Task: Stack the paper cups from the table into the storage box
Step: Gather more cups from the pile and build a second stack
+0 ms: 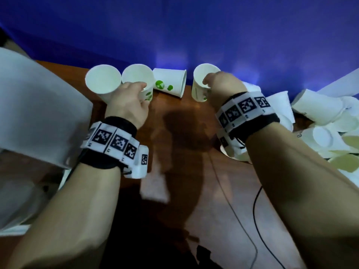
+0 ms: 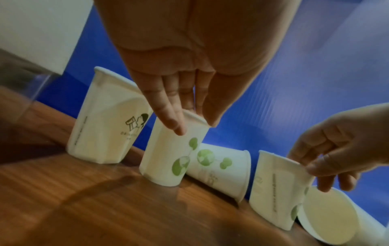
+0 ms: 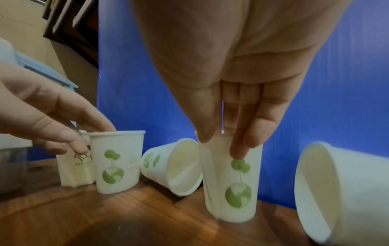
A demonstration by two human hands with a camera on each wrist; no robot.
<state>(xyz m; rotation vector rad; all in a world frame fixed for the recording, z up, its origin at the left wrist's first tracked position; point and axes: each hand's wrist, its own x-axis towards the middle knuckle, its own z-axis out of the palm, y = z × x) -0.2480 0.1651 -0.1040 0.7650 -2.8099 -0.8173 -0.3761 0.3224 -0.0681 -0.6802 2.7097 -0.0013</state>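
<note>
Four paper cups stand or lie in a row at the back of the wooden table (image 1: pixel 186 136). My left hand (image 1: pixel 142 92) pinches the rim of an upright globe-print cup (image 2: pixel 168 159), fingers outside and thumb at the rim. My right hand (image 1: pixel 206 82) pinches the rim of another upright globe-print cup (image 3: pixel 233 183), thumb (image 3: pixel 205 133) on one side and a finger on the other. Between them a cup (image 1: pixel 171 82) lies on its side. A further upright cup (image 1: pixel 102 78) stands left of the left hand. The pale storage box (image 1: pixel 38 105) is at the left.
A heap of several loose white cups (image 1: pixel 320 123) lies at the right, one (image 3: pixel 336 191) on its side close to the right hand. A blue screen (image 1: pixel 194 35) backs the table. A black cable (image 1: pixel 254 206) trails near the front edge.
</note>
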